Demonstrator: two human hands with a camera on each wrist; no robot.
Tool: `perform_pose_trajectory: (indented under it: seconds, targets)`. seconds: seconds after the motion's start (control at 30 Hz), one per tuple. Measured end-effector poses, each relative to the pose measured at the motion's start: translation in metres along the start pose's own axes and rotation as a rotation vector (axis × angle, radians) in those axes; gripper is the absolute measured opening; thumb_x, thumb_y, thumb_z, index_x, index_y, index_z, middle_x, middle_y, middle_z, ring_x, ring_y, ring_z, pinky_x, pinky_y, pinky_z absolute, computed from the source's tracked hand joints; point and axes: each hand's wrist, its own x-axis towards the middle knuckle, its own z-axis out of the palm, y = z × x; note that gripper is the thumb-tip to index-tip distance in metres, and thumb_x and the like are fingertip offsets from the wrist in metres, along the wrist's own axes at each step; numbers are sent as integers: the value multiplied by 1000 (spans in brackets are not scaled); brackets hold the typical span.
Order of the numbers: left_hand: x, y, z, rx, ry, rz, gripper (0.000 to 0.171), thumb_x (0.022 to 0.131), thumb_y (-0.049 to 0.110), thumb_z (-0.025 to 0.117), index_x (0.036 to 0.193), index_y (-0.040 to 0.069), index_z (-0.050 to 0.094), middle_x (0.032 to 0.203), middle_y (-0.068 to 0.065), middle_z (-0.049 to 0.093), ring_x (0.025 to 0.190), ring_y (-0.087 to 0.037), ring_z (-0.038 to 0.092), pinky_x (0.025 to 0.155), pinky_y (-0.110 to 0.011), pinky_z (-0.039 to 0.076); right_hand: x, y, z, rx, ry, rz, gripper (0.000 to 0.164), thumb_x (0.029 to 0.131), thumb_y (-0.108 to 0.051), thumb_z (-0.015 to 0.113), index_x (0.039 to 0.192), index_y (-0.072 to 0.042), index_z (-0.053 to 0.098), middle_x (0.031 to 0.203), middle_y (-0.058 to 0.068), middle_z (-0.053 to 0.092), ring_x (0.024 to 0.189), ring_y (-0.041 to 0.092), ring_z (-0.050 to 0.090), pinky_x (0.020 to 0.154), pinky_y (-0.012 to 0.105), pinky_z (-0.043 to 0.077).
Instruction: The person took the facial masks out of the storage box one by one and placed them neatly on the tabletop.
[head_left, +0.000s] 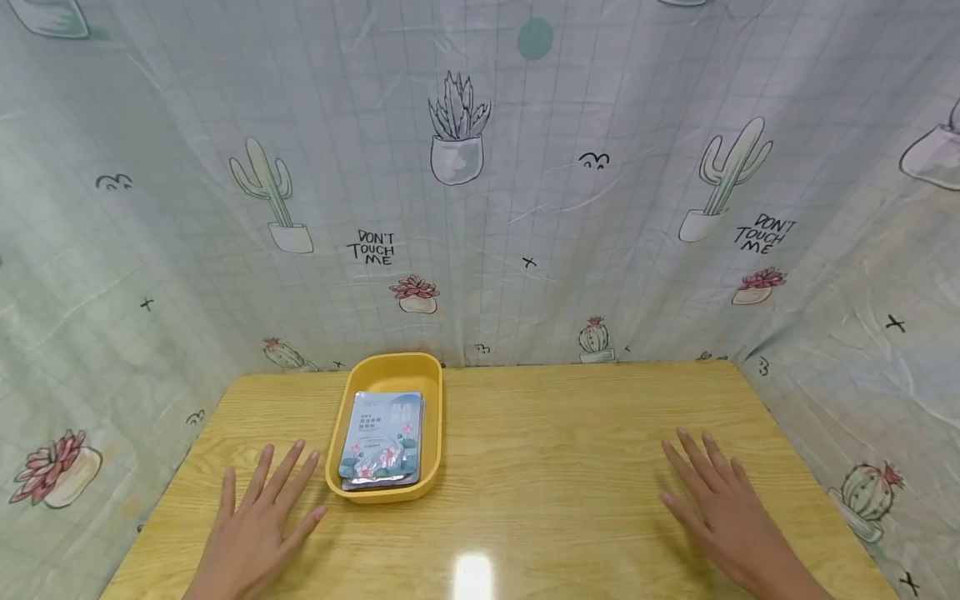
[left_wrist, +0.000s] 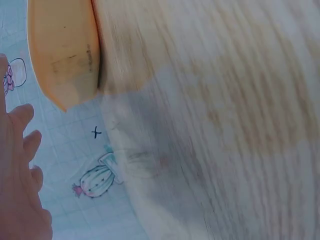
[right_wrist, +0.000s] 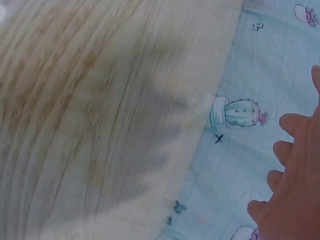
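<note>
Here, packets [head_left: 381,437] are stacked in a yellow tray [head_left: 397,372] on the table [head_left: 562,467], just beside the left hand [head_left: 255,525]. Its grip and that of the right hand [head_left: 725,517] are spread apart, nothing held. A packet would best be pinched at its edge.

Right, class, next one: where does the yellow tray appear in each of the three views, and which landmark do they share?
Head: the yellow tray is left of centre, beside the left hand.
Left wrist: top left, cut off by the upper edge.
Right wrist: not in it.
Shared landmark: the cactus-print cloth.
</note>
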Motion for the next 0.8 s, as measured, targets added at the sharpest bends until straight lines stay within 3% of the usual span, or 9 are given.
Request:
perform_pose_trajectory:
  seconds: [0.1,0.23,0.37,0.53,0.8]
  targets:
    - [3,0,-1,-41,-16,-2,79,100,49,60,165,30,18,171,2,11,156,-22,-12,117,-63,-17,3,-5,4,29,9,-29,67,106,-39,53,164,-20,23,170,11,12,156,36,-1,120,63,-6]
    - [8,0,-2,-140,-47,-26,75,103,45,56,165,29,17,171,0,13,156,-34,0,116,-64,-18,11,-13,9,61,-4,-38,66,106,-40,53,164,-24,24,170,9,15,156,38,5,121,63,3]
    - [14,1,-5,-367,-96,-57,69,107,34,52,165,28,16,170,-8,16,153,-47,9,115,-69,-15,21,-22,13,91,-20,-36,65,106,-42,54,163,-26,26,169,10,19,154,40,11,116,67,18]
    - [23,2,-10,-681,-134,-77,59,111,23,41,165,22,16,165,-26,18,146,-60,8,111,-78,-4,34,-36,18,119,-16,-58,65,105,-41,57,161,-23,32,168,10,23,152,44,18,108,72,28]
    - [37,0,-14,-882,-209,-141,55,114,27,27,165,14,13,167,-25,11,148,-57,9,108,-80,14,54,-61,34,152,-21,-110,66,104,-43,57,160,-18,35,167,9,26,151,41,22,110,67,33]
